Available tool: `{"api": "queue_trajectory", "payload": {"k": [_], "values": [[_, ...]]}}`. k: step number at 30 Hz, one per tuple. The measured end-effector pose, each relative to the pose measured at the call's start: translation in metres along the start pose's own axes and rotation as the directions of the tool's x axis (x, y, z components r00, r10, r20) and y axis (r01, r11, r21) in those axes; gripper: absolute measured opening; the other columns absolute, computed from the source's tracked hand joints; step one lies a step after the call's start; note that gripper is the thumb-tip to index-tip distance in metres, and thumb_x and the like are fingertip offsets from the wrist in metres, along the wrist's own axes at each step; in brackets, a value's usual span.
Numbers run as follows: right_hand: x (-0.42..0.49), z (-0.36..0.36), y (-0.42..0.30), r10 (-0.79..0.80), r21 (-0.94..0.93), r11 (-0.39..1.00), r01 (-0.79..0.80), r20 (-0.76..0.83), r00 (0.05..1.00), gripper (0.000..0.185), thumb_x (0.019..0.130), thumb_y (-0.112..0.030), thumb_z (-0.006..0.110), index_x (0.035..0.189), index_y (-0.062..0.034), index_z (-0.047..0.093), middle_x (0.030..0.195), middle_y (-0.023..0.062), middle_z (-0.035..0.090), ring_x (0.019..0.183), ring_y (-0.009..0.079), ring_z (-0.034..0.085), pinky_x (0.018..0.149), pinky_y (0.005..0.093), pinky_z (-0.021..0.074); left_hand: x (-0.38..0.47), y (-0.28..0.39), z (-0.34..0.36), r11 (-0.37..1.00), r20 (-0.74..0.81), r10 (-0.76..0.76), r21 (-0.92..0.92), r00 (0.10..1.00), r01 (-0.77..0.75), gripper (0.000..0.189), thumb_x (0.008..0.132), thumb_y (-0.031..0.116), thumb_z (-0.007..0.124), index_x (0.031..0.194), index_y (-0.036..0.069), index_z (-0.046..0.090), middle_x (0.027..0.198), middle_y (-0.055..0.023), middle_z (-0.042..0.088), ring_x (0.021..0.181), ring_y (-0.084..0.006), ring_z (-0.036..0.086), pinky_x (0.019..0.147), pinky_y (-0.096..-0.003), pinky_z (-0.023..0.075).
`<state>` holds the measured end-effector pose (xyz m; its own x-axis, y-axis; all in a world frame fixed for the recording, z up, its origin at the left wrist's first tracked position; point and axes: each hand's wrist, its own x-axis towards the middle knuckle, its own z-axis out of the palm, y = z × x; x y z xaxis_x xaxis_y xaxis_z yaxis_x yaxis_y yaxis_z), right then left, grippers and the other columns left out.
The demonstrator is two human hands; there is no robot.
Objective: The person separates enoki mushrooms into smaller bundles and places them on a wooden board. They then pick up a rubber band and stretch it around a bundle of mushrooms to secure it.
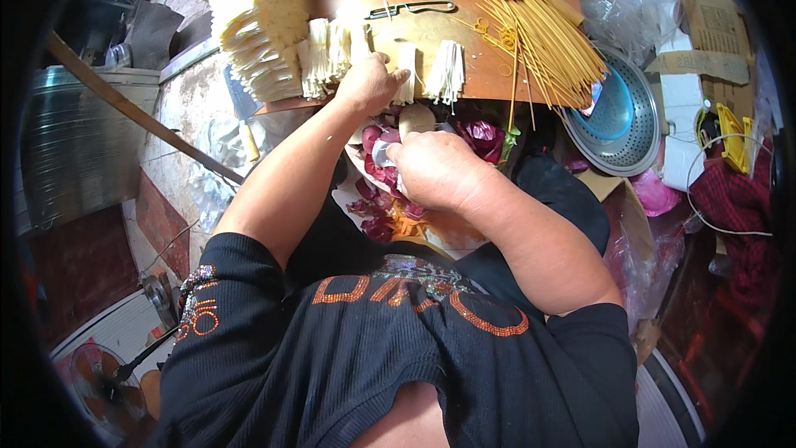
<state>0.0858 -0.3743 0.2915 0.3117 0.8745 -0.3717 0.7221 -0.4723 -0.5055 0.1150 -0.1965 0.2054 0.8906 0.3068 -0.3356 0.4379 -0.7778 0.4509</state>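
Note:
My left hand (370, 84) is over the near edge of a wooden board (429, 25), its thumb against a small bunch of enoki mushrooms (406, 78). Whether it grips the bunch is unclear. Another enoki bunch (446, 74) lies to the right, and several stand close together (328, 53) to the left. My right hand (432, 168) is lower, below the board's edge, with fingers curled beside a piece of whitish plastic (382, 154); its fingertips are partly hidden. A black-handled folding tool (413, 9) rests farther back on the board.
A large enoki pile (258, 37) covers the board's left side. Yellowish sticks (541, 43) and rubber bands (505, 34) lie at right. Onion skins (376, 202) are below the board. A cleaver (241, 93) is at left, a metal colander (643, 118) at right.

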Motion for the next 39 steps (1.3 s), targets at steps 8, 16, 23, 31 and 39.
{"api": "queue_trajectory", "payload": {"k": [8,16,23,31,39], "values": [[-0.006,-0.002,0.003,0.029,0.022,0.999,-0.028,-0.05,0.998,0.019,0.082,-0.01,0.052,0.097,-0.0025,0.062,0.092,0.0177,0.065,0.087,0.0318,0.065,0.077,0.0416,0.0519,0.029,0.019,0.024,0.984,-0.004,-0.102,0.145,0.995,0.101,0.043,0.083,0.034,0.063,0.101,-0.005,0.06,0.097,-0.0262,0.066,0.095,-0.0359,0.065,0.084,-0.0403,0.0513],[-0.014,-0.002,0.003,-0.037,0.031,0.999,0.038,-0.055,0.998,0.018,0.079,-0.01,0.053,0.091,-0.0021,0.064,0.09,0.0173,0.066,0.087,0.0299,0.066,0.076,0.0406,0.0529,0.03,0.043,0.026,1.0,0.105,-0.003,-0.02,0.994,0.006,0.046,0.082,0.034,0.059,0.104,-0.006,0.059,0.099,-0.0278,0.064,0.091,-0.0373,0.064,0.086,-0.0404,0.0498],[-0.026,-0.003,0.009,-0.009,0.04,0.999,0.01,-0.023,1.0,0.019,0.079,-0.01,0.053,0.089,-0.0029,0.067,0.09,0.0168,0.067,0.086,0.0293,0.067,0.076,0.0401,0.0529,0.024,0.072,0.033,0.996,0.089,-0.087,0.026,0.992,0.085,0.08,0.08,0.058,0.06,0.116,-0.012,0.045,0.105,-0.0315,0.061,0.103,-0.0396,0.06,0.09,-0.0419,0.0474],[-0.032,-0.004,0.008,-0.054,0.032,0.998,0.052,0.06,0.997,0.02,0.079,-0.012,0.055,0.093,-0.0052,0.067,0.091,0.0168,0.066,0.085,0.0305,0.066,0.076,0.041,0.0526,0.024,0.087,0.048,0.974,-0.057,-0.053,0.217,0.997,0.064,0.079,0.076,0.056,0.065,0.12,-0.005,0.04,0.107,-0.0253,0.062,0.101,-0.0363,0.062,0.087,-0.0417,0.049],[-0.033,-0.003,0.007,-0.026,0.054,0.998,0.026,0.003,1.0,0.017,0.077,-0.011,0.056,0.084,-0.0014,0.068,0.089,0.0178,0.066,0.083,0.0298,0.067,0.074,0.04,0.0535,0.04,0.065,0.053,0.981,-0.051,-0.039,0.186,0.998,0.048,0.043,0.081,0.027,0.056,0.111,-0.003,0.048,0.103,-0.026,0.062,0.099,-0.0376,0.062,0.085,-0.0445,0.0492]]}}
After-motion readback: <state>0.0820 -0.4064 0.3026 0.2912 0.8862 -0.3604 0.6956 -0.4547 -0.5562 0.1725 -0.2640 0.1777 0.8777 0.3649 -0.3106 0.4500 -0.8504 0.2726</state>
